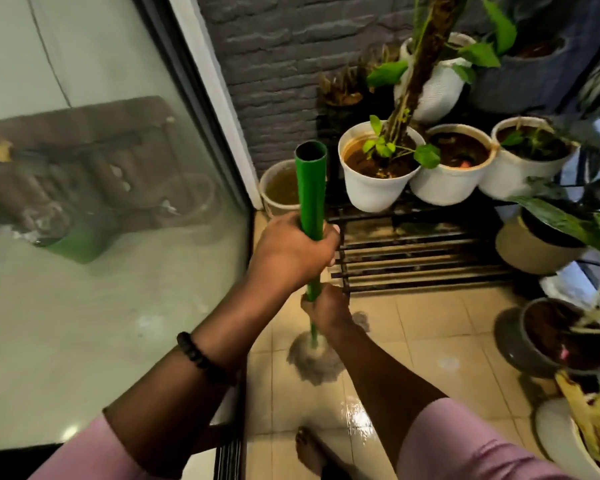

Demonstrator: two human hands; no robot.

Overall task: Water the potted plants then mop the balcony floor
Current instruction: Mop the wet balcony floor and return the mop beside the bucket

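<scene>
I hold a mop by its green handle (310, 188), which stands nearly upright in front of me. My left hand (291, 249) grips the handle high up, and my right hand (326, 311) grips it lower down. The grey mop head (314, 363) rests on the wet beige tiled floor (413, 344), just in front of the black slatted plant stand (420, 258). White pots with plants (378, 174) sit on the stand's upper shelf.
A glass sliding door (118, 237) runs along the left. A grey brick wall (274, 64) stands behind the pots. A tan pot (279, 188) sits in the corner. More pots (548, 337) line the right side. My bare foot (309, 452) is on the tiles.
</scene>
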